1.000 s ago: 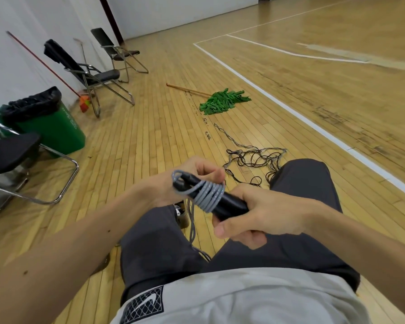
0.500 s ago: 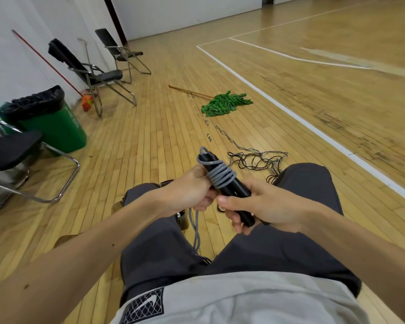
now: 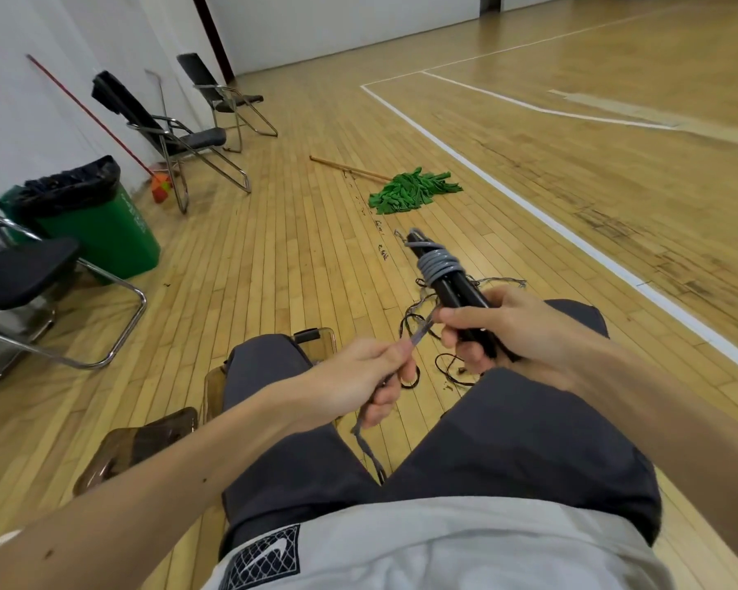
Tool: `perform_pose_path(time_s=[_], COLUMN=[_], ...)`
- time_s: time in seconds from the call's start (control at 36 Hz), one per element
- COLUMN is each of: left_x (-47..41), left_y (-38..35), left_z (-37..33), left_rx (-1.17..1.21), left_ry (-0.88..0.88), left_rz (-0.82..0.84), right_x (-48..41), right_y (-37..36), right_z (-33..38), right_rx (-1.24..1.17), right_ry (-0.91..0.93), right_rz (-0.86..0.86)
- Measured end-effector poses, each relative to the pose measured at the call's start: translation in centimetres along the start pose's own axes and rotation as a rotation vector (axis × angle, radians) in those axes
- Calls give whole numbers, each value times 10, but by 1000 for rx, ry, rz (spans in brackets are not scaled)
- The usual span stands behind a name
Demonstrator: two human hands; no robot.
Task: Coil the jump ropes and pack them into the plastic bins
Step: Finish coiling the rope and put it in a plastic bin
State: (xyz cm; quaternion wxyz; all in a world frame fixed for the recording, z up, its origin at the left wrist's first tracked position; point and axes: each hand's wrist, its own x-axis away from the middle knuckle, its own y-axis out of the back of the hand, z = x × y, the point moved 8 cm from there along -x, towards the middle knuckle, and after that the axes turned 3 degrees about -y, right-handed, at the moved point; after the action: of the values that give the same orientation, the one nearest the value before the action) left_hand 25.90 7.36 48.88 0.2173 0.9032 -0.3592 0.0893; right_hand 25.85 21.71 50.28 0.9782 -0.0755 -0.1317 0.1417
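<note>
Head view: right grip (image 3: 508,330) clamped round black handles (image 3: 456,291), tilted up above right knee. Grey rope (image 3: 437,264) coiled tight near handles' top. Left grip (image 3: 358,376) pinching rope's loose tail, stretched between both grips. Brown plastic bins (image 3: 141,440) on floor beside left leg.

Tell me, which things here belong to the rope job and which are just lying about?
Job: grey rope pinched by the left hand; black handles gripped by the right hand; tangled ropes on the floor; plastic bins.
Lying about: green mop; green trash bin; folding chairs; broom.
</note>
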Motion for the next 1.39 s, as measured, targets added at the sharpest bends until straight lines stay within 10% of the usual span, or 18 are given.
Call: perform_pose_path(time_s=[0.39,0.72,1.39], left_x=[13,7,-17], left_y=[2,17,25], left_z=[-42,-86,-74], left_rx=[-864,-1351,-521], left_ry=[-76,-236,-299], left_rz=[-56,12,309], right_x=[-16,-1,27], right_y=[12,-6,-61], right_z=[-23,-37,-17], right_rx=[429,590,705], right_ry=[-49,-289,-99], right_rz=[-90,176,437])
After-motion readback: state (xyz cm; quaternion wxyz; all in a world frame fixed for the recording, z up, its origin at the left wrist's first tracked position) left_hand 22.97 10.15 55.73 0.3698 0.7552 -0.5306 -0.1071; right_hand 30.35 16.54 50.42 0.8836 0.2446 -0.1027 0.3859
